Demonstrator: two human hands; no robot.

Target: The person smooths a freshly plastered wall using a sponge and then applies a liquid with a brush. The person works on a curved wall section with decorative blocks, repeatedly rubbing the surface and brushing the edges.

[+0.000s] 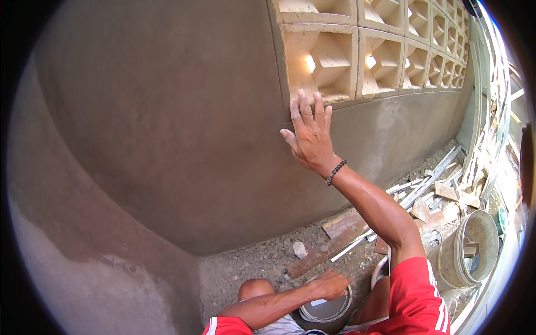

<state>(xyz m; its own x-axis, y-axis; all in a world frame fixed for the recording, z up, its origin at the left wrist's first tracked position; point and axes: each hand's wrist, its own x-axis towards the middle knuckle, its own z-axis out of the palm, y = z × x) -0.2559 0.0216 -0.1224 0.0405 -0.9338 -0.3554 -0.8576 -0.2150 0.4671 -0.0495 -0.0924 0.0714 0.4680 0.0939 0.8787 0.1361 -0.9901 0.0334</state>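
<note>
My right hand is raised with its fingers spread at the grey plastered wall, right by the lower left corner of the cream vent blocks. Its fingertips overlap the bottom edge of the lowest block. A dark beaded bracelet circles that wrist. Down between my knees, my left hand is closed above a round bucket with a pale rim. Grey contents and a small white patch show inside. Whatever the left fingers grip, if anything, is hidden.
Rubble and a pale stone lie along the wall's foot. Wooden boards and thin strips are scattered to the right. A larger dirty bucket stands at my right. Another wall with a damp patch meets this one at left.
</note>
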